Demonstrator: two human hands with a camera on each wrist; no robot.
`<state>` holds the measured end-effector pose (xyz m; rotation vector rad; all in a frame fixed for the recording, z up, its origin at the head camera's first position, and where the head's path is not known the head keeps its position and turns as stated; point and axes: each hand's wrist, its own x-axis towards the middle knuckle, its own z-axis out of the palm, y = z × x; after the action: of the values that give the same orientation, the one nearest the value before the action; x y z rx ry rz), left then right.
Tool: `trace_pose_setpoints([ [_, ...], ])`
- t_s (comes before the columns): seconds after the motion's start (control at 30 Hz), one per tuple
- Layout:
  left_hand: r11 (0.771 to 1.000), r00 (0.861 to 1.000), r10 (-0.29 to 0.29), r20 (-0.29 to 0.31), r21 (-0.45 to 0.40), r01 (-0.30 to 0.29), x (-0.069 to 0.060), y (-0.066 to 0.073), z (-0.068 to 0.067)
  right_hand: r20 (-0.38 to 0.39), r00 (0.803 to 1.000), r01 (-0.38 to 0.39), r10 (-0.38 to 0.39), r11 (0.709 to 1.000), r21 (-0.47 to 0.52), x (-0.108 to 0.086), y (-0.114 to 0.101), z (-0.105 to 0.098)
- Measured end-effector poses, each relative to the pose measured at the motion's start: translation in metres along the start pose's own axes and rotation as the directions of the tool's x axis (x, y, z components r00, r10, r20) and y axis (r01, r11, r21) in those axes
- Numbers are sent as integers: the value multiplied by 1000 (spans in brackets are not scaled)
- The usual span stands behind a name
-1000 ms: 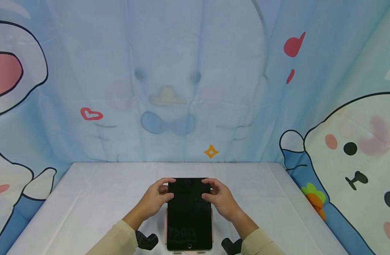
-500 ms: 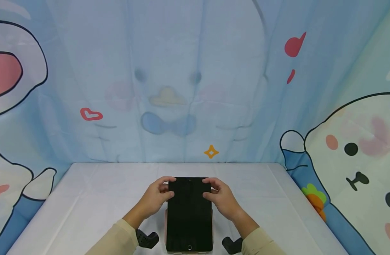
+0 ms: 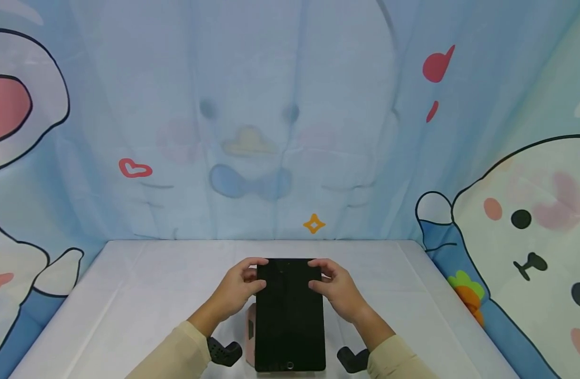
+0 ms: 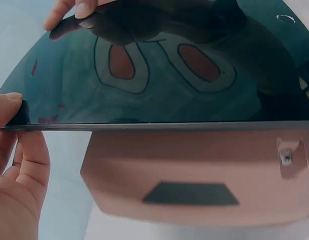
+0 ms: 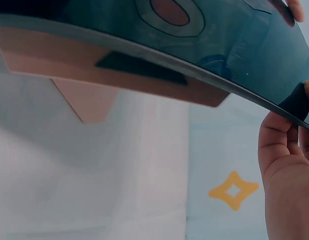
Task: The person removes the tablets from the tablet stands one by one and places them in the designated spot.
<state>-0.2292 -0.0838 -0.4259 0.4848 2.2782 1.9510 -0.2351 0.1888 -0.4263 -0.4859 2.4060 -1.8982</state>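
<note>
Tablet slides to the right, pink stand peeks out on the left

And there's the shift! The black tablet (image 3: 290, 316), centred over the pink stand (image 3: 250, 337) a second ago, now sits further to the person's right and a touch higher in the head view. Back then a thin sliver of pink showed along both long sides; now a broad strip, dark pad and all, shows on the left, while the right side is covered. The stand's left edge has hardly budged.

Both hands travel with it. The left hand (image 3: 235, 287) pinches the upper left corner, thumb on the glass, other fingers curled around and beneath; the right hand (image 3: 339, 292) mirrors it at the upper right, and that grip looks the same as before. The black wrist devices (image 3: 225, 352) and the beige sleeves (image 3: 173, 355) have drifted right too.

Over to the left wrist view: the tablet's straight edge crosses above the stand, and its glossy face reflects the cartoon ears. From the right wrist, the stand shows below that edge as well; whether the two touch, I cannot tell. The white worktop (image 3: 152, 295) and the printed curtain (image 3: 252, 63) look all but unchanged.
</note>
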Motion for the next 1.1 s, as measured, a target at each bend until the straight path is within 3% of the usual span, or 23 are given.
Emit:
trace_pose_setpoints([
  [0.5,997,999,20,35,-82,-17,7,5,18,24,1000,10,-12,998,61,-6,-2,-23],
  [1.1,997,993,69,99,-38,-65,13,10,47,-45,999,-2,7,995,100,-24,0,-48],
])
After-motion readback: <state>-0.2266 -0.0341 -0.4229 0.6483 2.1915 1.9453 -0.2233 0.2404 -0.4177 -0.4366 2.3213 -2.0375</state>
